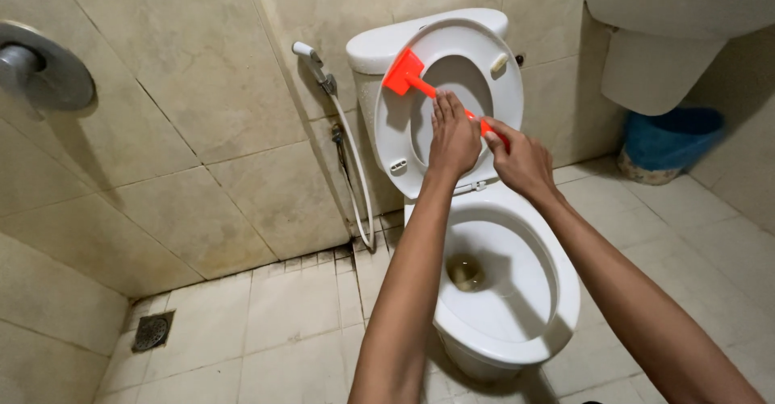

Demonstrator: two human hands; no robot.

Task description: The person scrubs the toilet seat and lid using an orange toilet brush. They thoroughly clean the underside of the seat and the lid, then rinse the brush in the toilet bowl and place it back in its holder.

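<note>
A white toilet stands against the tiled wall with its seat raised against the tank. An orange brush presses its head on the upper left of the raised seat. My right hand grips the brush's handle at the seat's lower right. My left hand rests flat, fingers up, on the seat over the brush handle. The bowl below is open with a little water at the bottom.
A white spray hose hangs on the wall left of the tank. A white basin is at the upper right, with a blue bin beneath it. A floor drain sits at the lower left, a metal wall fitting at far left.
</note>
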